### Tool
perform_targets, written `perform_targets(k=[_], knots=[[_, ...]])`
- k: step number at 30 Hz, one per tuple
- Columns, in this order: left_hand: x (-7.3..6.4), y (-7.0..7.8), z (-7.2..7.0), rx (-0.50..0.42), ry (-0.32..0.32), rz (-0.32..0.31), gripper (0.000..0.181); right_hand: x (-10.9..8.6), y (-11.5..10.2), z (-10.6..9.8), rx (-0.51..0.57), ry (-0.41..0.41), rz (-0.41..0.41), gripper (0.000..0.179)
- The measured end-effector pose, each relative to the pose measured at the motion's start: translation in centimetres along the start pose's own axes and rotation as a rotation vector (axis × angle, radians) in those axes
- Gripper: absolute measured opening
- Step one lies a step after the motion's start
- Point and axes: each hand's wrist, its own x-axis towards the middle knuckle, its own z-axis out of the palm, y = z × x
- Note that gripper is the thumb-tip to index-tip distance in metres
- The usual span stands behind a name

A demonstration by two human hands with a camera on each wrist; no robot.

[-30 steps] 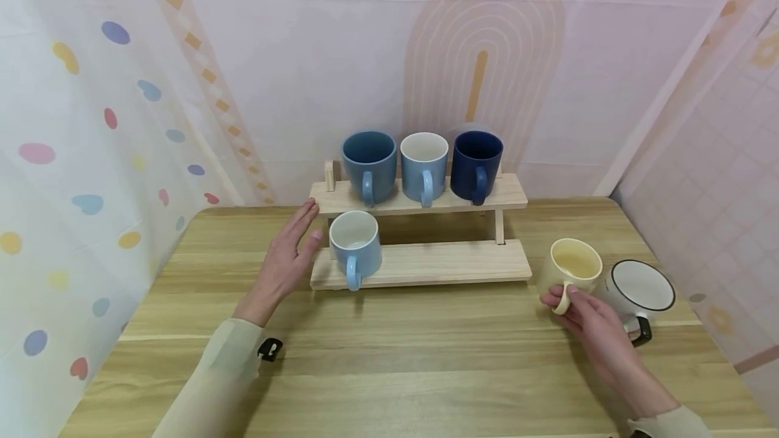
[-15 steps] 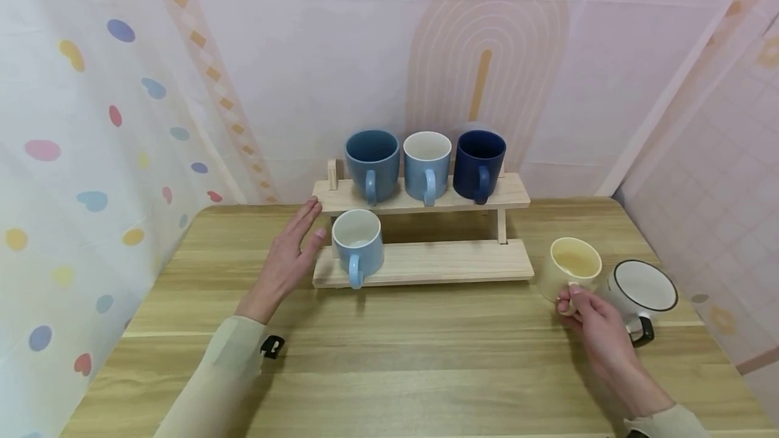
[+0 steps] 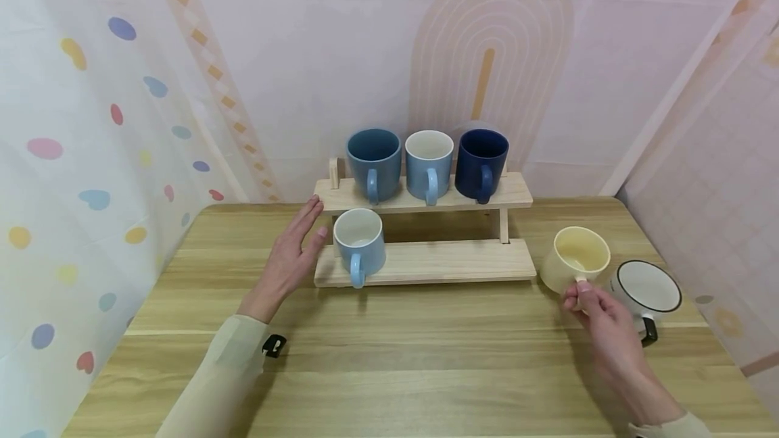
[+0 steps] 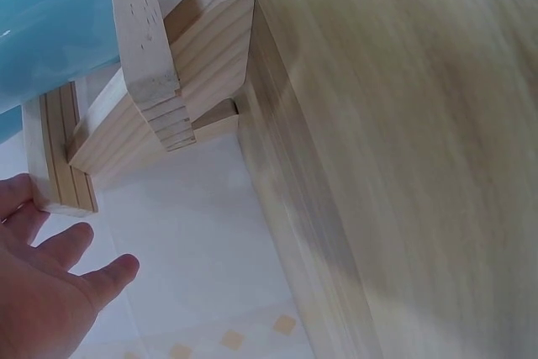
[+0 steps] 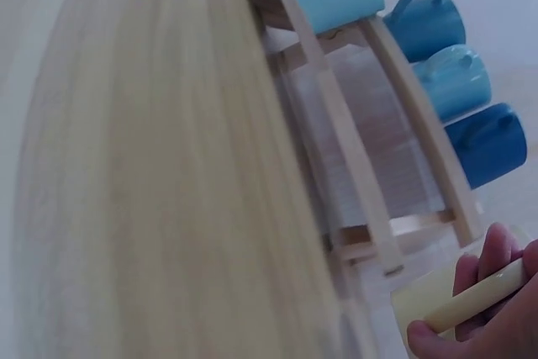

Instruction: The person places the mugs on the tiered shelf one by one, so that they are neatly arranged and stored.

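Note:
My right hand (image 3: 608, 320) grips the handle of a pale yellow mug (image 3: 556, 272); in the right wrist view the fingers curl round that handle (image 5: 479, 296). The mug is upright, just right of a two-tier wooden rack (image 3: 456, 262). At the rack's left end, my left hand (image 3: 289, 259) has its fingers extended, fingertips at the edge of the upper shelf. A light blue mug (image 3: 368, 255) sits on the lower shelf beside the left thumb. On the upper shelf stand a grey-blue mug (image 3: 383, 174), a light blue mug (image 3: 420, 178) and a navy mug (image 3: 471, 174).
A white mug with a black rim (image 3: 639, 309) and black handle stands on the wooden table (image 3: 426, 357), close to the right hand. A patterned curtain (image 3: 316, 53) hangs behind the table and along its sides.
The yellow mug has risen slightly and tilted a little, with the right hand holding its handle. The left hand stays at the rack's left end. The view has shifted slightly.

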Motion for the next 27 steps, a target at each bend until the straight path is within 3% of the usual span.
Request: perform_targets(k=[14,27], knots=[[-0.2,0.2,-0.3,0.001,0.006,-0.003,0.058,-1.1,-1.8,1.6,0.027,-0.084,-0.104,0.030],[0.0,-0.1,-0.1,-0.018,0.013,0.007,0.054,-1.7,-2.8,4.5,0.054,-0.145,-0.110,0.034]])
